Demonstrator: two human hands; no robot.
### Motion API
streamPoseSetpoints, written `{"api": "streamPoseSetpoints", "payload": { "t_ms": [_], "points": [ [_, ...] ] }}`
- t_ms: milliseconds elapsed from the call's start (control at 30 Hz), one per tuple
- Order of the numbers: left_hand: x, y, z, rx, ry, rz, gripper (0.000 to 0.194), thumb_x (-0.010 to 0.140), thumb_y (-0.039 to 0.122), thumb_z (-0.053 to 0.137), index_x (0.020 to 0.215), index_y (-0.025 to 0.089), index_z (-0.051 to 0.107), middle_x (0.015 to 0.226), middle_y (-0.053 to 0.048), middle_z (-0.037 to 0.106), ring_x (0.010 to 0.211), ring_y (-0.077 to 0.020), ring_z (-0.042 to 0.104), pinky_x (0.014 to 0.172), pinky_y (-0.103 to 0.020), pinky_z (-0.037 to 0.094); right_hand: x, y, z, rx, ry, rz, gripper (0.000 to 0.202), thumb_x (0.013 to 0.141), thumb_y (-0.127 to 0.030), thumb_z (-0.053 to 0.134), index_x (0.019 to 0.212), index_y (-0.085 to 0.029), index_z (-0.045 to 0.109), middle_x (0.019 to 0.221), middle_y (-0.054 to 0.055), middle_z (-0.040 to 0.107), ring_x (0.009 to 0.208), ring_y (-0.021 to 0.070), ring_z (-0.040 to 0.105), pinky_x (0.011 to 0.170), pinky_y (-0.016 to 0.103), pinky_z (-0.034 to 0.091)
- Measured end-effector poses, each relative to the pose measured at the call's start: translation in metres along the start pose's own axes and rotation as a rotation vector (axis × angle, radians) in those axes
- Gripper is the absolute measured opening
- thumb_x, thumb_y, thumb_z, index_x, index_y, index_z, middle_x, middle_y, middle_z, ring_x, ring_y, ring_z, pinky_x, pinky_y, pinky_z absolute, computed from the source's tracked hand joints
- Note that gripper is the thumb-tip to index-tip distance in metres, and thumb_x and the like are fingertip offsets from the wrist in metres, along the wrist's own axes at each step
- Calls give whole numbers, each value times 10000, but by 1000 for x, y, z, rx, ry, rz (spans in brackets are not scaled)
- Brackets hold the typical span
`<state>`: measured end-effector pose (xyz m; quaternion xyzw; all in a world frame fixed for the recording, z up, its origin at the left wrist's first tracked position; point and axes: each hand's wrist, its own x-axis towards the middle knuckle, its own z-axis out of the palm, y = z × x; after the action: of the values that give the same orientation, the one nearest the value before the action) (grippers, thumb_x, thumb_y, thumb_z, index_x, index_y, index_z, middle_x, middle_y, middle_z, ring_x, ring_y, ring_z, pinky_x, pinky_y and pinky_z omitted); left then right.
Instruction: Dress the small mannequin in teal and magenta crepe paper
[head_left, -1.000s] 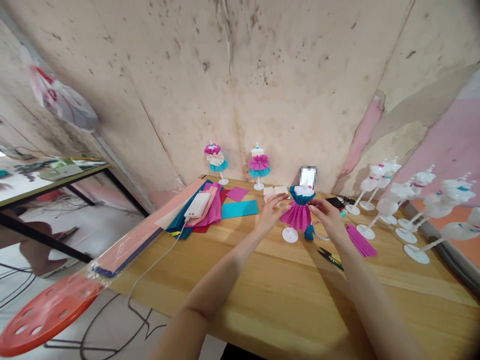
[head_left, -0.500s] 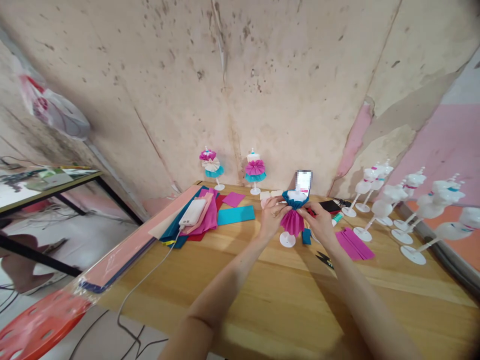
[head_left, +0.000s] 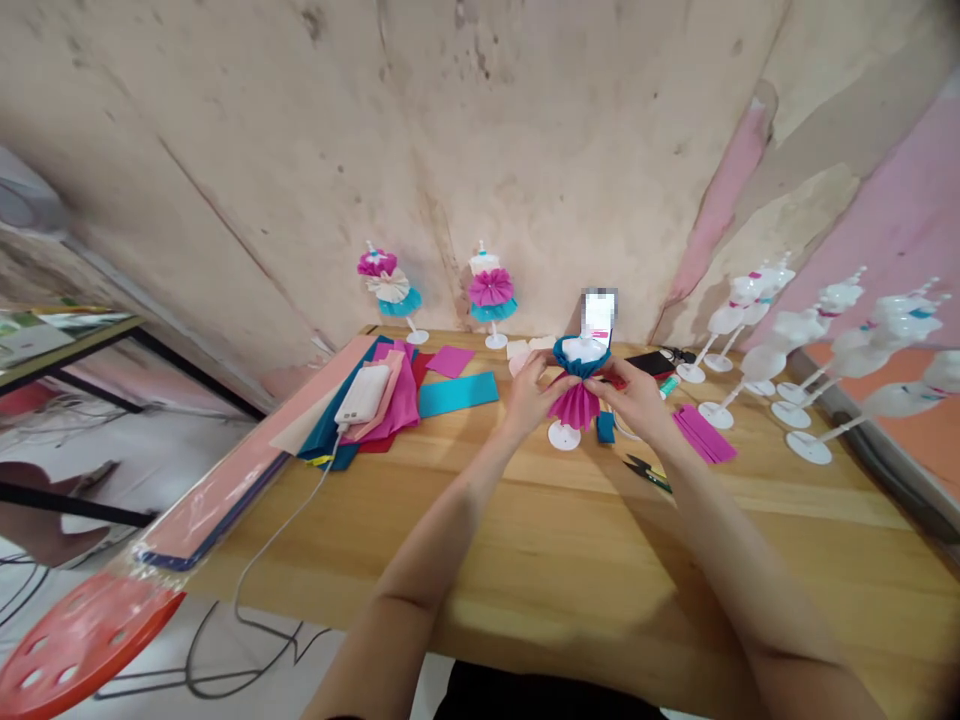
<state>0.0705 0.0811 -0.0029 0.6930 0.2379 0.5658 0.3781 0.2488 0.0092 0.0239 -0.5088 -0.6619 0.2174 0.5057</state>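
Observation:
A small white mannequin on a round base [head_left: 564,435] stands before me, wearing a dark teal crepe-paper top [head_left: 568,357] and a pleated magenta paper skirt [head_left: 574,408]. My left hand [head_left: 531,388] pinches the paper dress at the waist from the left. From the right, my right hand [head_left: 628,395] closes its fingertips on the same waist. The mannequin's middle is hidden by paper and fingers. Beside the base lies a small folded teal paper piece [head_left: 605,428]. Black-and-yellow thread snips [head_left: 649,472] rest near my right wrist.
Two dressed mannequins [head_left: 491,290] stand by the wall; several white mannequins [head_left: 795,335] are at the right. A phone [head_left: 599,318] leans at the back. Magenta strips [head_left: 705,433] lie right. A white power bank [head_left: 364,392] with cable sits on coloured paper left, near a turquoise strip [head_left: 459,394].
The camera view has tilted down, so the table things appear higher. Both hands stay at the dress's waist, with the fingertips now closer together.

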Motion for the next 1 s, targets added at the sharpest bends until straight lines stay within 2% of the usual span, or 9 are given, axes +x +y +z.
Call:
{"api": "streamPoseSetpoints", "payload": {
  "t_ms": [167, 233, 333, 433, 633, 767, 867, 933, 1000],
  "points": [
    [4, -10, 1, -150, -41, -118, 353, 714, 387, 766, 897, 170, 559, 894, -29, 612, 897, -175, 589, 870, -298, 429, 2, 14, -17, 145, -85, 55, 402, 835, -380, 667, 1178, -234, 516, 1164, 72, 656, 1057, 224, 614, 877, 354, 487],
    [5, -13, 0, -163, -31, -108, 406, 707, 403, 771, 929, 176, 516, 930, -30, 607, 923, -174, 600, 883, -306, 441, -2, 29, -28, -58, -105, 100, 311, 892, -367, 573, 1167, -232, 520, 1190, 74, 645, 1038, 206, 617, 868, 337, 477],
    [7, -14, -2, -121, -74, -65, 489, 707, 426, 768, 1011, 186, 470, 999, -48, 608, 968, -182, 612, 903, -328, 461, -13, 54, -39, -497, -236, 291, 163, 865, -348, 571, 949, -211, 597, 913, 55, 690, 835, 207, 630, 748, 322, 462],
    [7, -12, -5, -54, -128, -31, 546, 701, 441, 769, 1076, 189, 462, 1044, -68, 610, 1003, -196, 612, 918, -344, 469, -26, 74, -37, -577, -285, 346, 110, 790, -303, 636, 790, -200, 597, 794, 55, 669, 784, 213, 614, 695, 303, 431],
    [6, -10, -14, 9, -168, -5, 508, 734, 432, 745, 1087, 183, 479, 1076, -82, 611, 1028, -201, 607, 930, -357, 469, -41, 83, -22, -665, -267, 384, 71, 814, -267, 579, 790, -200, 574, 840, 73, 659, 831, 206, 595, 695, 283, 387],
    [10, -5, -23, 12, -134, 24, 422, 825, 456, 643, 1095, 174, 483, 1084, -92, 604, 1016, -185, 615, 913, -341, 473, -35, 70, -44, -684, -220, 394, 105, 843, -288, 524, 821, -190, 555, 811, 79, 649, 772, 211, 587, 660, 296, 375],
    [7, 9, -25, -10, 109, 97, 336, 882, 424, 575, 1094, 184, 474, 1078, -86, 598, 932, -154, 630, 824, -306, 493, -31, 41, -83, -633, -236, 363, 167, 884, -338, 475, 829, -197, 545, 799, 54, 648, 754, 196, 592, 667, 299, 404],
    [-3, 24, -20, 102, 368, 217, 204, 878, 339, 601, 983, 186, 517, 945, -43, 599, 863, -133, 608, 798, -288, 476, -36, 15, -112, -406, -369, 316, 183, 909, -359, 458, 841, -207, 533, 782, 28, 635, 749, 180, 589, 683, 295, 425],
    [-17, 41, -10, 179, 336, 457, 111, 858, 258, 631, 878, 193, 543, 821, -9, 596, 823, -129, 596, 783, -286, 465, -46, -12, -133, -168, -459, 291, 169, 900, -384, 512, 873, -218, 521, 742, 4, 579, 680, 163, 535, 631, 287, 408]
  ]
}}
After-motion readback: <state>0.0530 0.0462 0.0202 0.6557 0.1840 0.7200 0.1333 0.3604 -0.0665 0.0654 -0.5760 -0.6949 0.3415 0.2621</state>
